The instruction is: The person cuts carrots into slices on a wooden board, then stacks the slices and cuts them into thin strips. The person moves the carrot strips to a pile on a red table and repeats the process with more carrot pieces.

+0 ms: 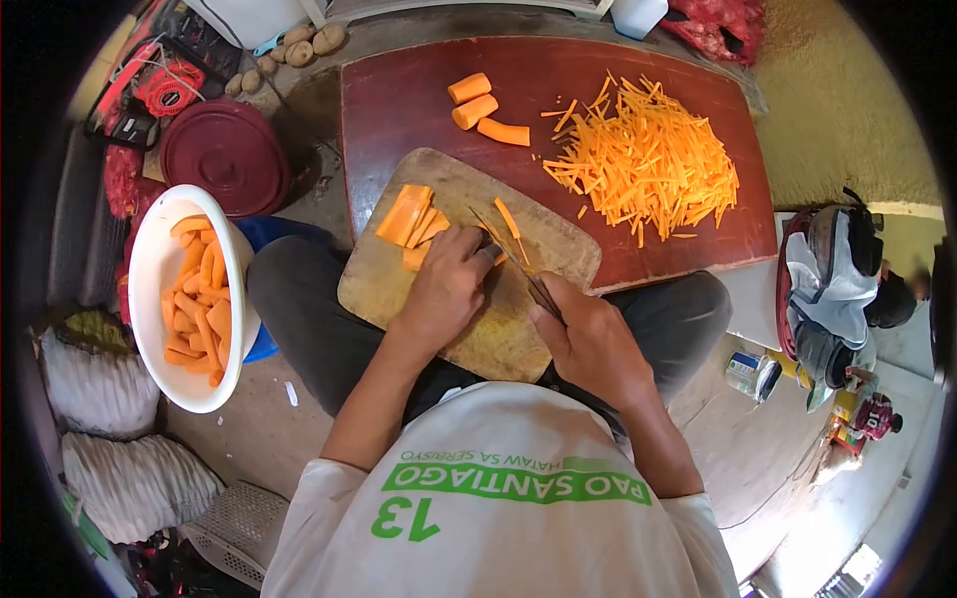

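Observation:
A worn wooden cutting board (399,269) lies at a slant over my lap and the near edge of the red table. My right hand (588,334) is closed round the handle of a knife (513,254), its blade pointing up and left over the board. Close beside the blade, my left hand (449,284) presses with bent fingers on a carrot piece. Flat carrot slabs (406,215) lie on the board beyond my left hand. Thin cut strips (508,217) rest just past the blade.
The red table (399,110) holds a heap of carrot strips (648,159) and several thick carrot pieces (474,112). At left stand a white basin (243,299) of peeled carrots and a dark red lid (224,157). Potatoes, sacks and a crate lie around. A person is far right.

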A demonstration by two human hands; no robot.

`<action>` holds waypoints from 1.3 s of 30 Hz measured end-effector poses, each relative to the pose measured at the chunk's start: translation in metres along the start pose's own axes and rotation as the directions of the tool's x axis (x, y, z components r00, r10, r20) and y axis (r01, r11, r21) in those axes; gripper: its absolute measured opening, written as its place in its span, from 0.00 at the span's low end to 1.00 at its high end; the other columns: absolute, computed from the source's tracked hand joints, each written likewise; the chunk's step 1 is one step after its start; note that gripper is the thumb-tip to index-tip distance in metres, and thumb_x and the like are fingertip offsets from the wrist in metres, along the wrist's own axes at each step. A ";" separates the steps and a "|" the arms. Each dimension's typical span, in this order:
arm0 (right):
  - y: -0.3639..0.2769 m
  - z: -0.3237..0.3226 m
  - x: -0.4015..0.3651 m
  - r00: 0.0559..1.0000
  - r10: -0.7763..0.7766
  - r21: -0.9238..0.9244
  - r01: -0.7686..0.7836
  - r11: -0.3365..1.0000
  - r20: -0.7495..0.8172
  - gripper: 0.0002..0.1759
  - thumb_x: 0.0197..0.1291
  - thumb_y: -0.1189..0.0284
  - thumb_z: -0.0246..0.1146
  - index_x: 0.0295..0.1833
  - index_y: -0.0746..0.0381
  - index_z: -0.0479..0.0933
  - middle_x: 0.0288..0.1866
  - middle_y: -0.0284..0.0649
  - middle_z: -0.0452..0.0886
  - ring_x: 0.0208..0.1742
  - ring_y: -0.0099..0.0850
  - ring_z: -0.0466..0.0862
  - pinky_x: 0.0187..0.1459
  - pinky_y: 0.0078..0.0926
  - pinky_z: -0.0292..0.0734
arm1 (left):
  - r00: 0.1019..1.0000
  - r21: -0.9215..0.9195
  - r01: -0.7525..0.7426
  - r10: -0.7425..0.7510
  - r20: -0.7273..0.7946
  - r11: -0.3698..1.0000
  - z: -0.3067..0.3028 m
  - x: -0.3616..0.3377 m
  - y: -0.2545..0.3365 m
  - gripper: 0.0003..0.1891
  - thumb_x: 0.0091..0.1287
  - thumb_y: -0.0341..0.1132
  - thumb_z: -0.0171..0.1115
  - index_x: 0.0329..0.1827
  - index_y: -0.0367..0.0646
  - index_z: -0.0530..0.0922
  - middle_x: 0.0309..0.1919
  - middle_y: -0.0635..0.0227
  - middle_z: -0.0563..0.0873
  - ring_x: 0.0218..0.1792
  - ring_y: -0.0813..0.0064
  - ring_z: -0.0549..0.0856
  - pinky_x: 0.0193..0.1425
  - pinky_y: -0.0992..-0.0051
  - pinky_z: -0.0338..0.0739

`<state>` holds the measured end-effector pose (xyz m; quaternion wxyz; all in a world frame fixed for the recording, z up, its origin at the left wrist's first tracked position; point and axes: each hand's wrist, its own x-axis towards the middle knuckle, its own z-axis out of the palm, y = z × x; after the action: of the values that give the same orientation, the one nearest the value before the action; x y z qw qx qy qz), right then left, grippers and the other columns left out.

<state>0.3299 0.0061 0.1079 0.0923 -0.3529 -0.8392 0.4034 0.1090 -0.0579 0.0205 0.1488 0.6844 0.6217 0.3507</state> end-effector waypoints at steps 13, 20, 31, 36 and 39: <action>-0.002 0.002 0.005 1.000 -0.015 -0.028 0.015 0.999 0.021 0.18 0.80 0.67 0.66 0.64 0.69 0.74 0.41 0.66 0.88 0.44 0.68 0.90 0.44 0.63 0.84 | 1.000 0.029 -0.005 0.005 -0.024 1.000 0.000 0.002 0.002 0.17 0.59 0.22 0.74 0.53 0.35 0.91 0.49 0.56 0.87 0.51 0.52 0.83 0.59 0.56 0.79; 0.005 0.009 0.025 1.000 -0.026 -0.057 0.026 0.998 0.011 0.16 0.81 0.70 0.66 0.64 0.69 0.76 0.43 0.64 0.88 0.47 0.68 0.88 0.46 0.60 0.83 | 0.996 0.071 -0.062 0.066 -0.055 0.996 0.008 -0.002 -0.007 0.20 0.57 0.22 0.75 0.55 0.34 0.91 0.49 0.55 0.87 0.51 0.51 0.83 0.60 0.56 0.79; 0.010 0.017 0.023 0.998 -0.064 -0.057 0.064 0.996 0.007 0.17 0.80 0.69 0.65 0.64 0.69 0.75 0.41 0.67 0.87 0.45 0.70 0.89 0.46 0.65 0.83 | 0.999 0.075 -0.038 0.040 -0.023 0.996 0.004 -0.003 -0.002 0.21 0.53 0.21 0.74 0.53 0.32 0.90 0.50 0.53 0.88 0.53 0.49 0.83 0.61 0.56 0.79; -0.006 0.005 0.010 1.000 0.005 -0.006 -0.005 1.000 0.026 0.16 0.80 0.70 0.65 0.63 0.70 0.75 0.40 0.68 0.87 0.45 0.70 0.89 0.45 0.65 0.82 | 0.994 0.059 -0.049 0.055 -0.093 0.997 0.009 -0.007 -0.003 0.21 0.53 0.21 0.74 0.53 0.31 0.89 0.50 0.51 0.87 0.54 0.48 0.83 0.61 0.55 0.79; -0.002 0.010 0.012 1.000 -0.008 -0.005 0.008 1.000 0.016 0.17 0.80 0.70 0.65 0.64 0.71 0.75 0.41 0.69 0.87 0.45 0.70 0.89 0.46 0.65 0.82 | 0.997 0.050 -0.039 0.042 -0.071 0.998 0.007 -0.005 -0.002 0.21 0.53 0.21 0.74 0.53 0.30 0.89 0.50 0.51 0.87 0.54 0.48 0.83 0.62 0.54 0.79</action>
<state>0.3158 0.0066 0.1011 0.0863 -0.3467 -0.8421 0.4040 0.1123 -0.0605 0.0124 0.1025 0.6872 0.6209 0.3628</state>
